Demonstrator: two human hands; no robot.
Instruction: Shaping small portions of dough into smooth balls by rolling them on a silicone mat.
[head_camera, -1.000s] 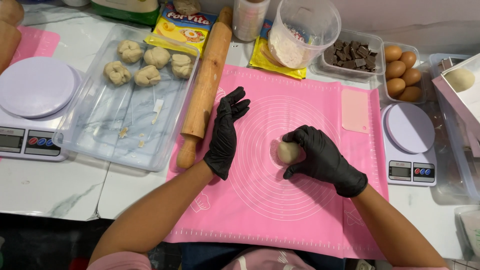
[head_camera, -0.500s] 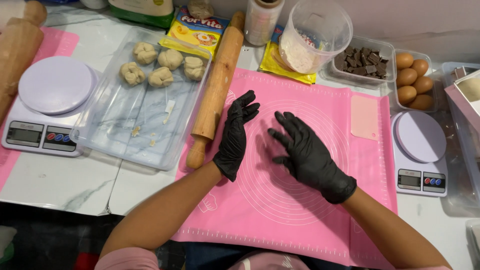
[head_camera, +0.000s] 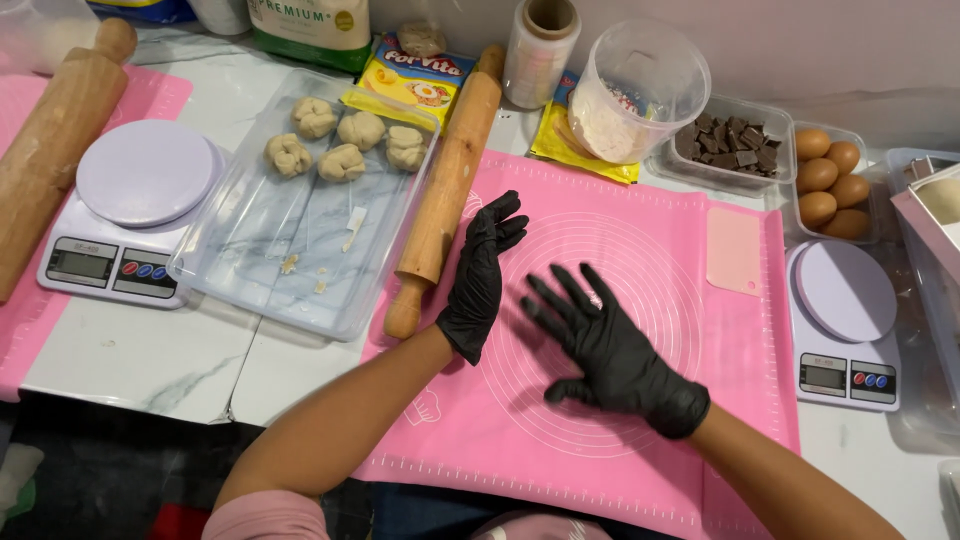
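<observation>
Pink mat (head_camera: 640, 420) under 2 gloved hands, left hand (head_camera: 480, 280) and right hand (head_camera: 610, 350), fingers spread, empty; 2 rolling pins, 5 dough balls.

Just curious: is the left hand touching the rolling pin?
Apart. The head view shows a strip of pink mat between the left hand and the rolling pin.

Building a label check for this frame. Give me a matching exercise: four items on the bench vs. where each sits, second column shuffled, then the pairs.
Column 1:
1. dough balls
2. chocolate pieces
3. eggs
4. scraper

Column 2:
A. on the pink mat, right side
B. small tray at far right
C. large clear tray at left
D. clear tray beside the flour tub

Pairs: 1-C, 2-D, 3-B, 4-A
</observation>
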